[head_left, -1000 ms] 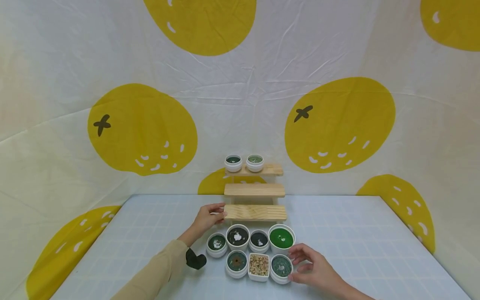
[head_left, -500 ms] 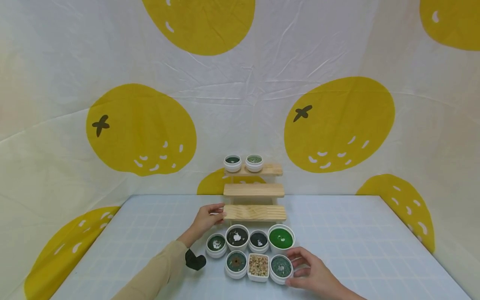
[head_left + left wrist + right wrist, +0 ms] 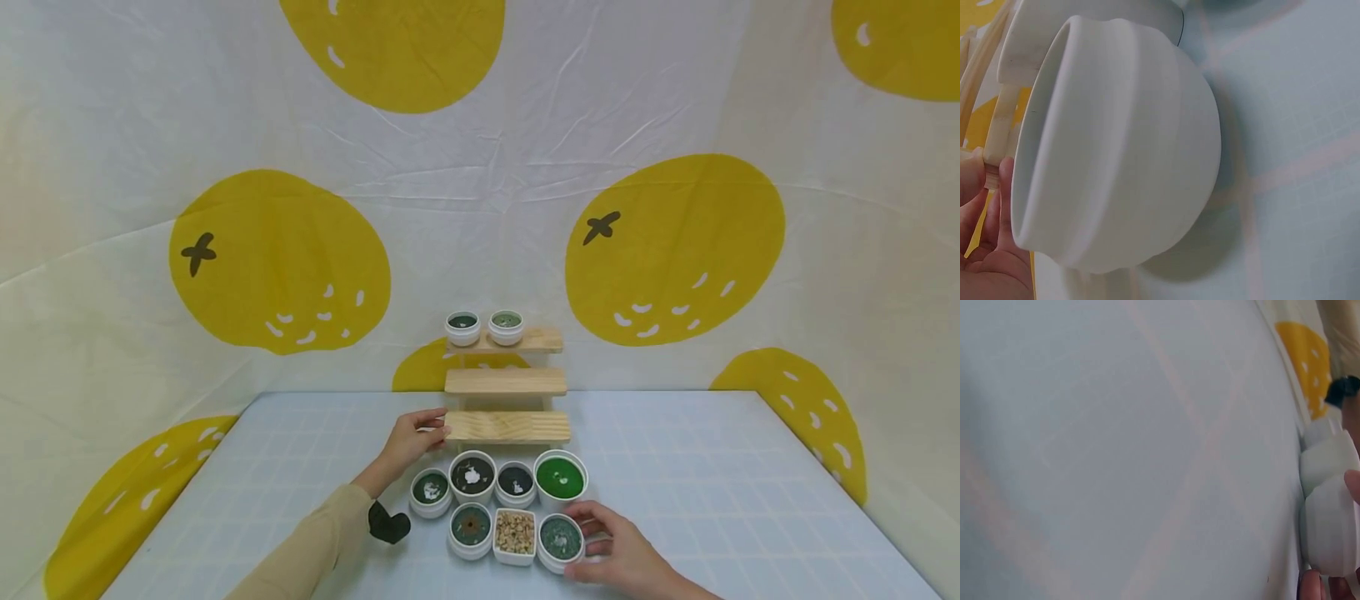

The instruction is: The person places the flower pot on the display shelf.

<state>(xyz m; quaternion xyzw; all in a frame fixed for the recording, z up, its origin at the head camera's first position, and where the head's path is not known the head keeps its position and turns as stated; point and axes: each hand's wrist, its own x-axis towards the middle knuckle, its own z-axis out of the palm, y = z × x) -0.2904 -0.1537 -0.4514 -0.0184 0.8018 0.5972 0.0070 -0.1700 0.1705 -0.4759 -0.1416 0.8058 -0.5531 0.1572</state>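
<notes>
My left hand (image 3: 408, 442) pinches the left end of the lowest step of a three-tier wooden stand (image 3: 507, 427); the left wrist view shows thumb and fingers (image 3: 1007, 200) at the wood. My right hand (image 3: 626, 550) holds the right side of a small round white bowl (image 3: 561, 538) with a dark green speckled filling, thumb in front and fingers behind. This bowl stands on the table at the front right of a group. Beside it is a square white dish (image 3: 515, 537) of beige bits. A larger bowl (image 3: 561, 478) with bright green filling stands behind.
Several other white bowls, among them one with a near-black filling (image 3: 472, 473), stand before the stand. Two small bowls (image 3: 462, 328) sit on its top step. A dark wristband piece (image 3: 388, 525) hangs by the left wrist. A fruit-printed cloth (image 3: 480, 208) backs the table.
My right hand has moved slightly left and closed its fingers and thumb around the speckled green bowl. The left hand stays at the stand. The head view has shifted slightly.
</notes>
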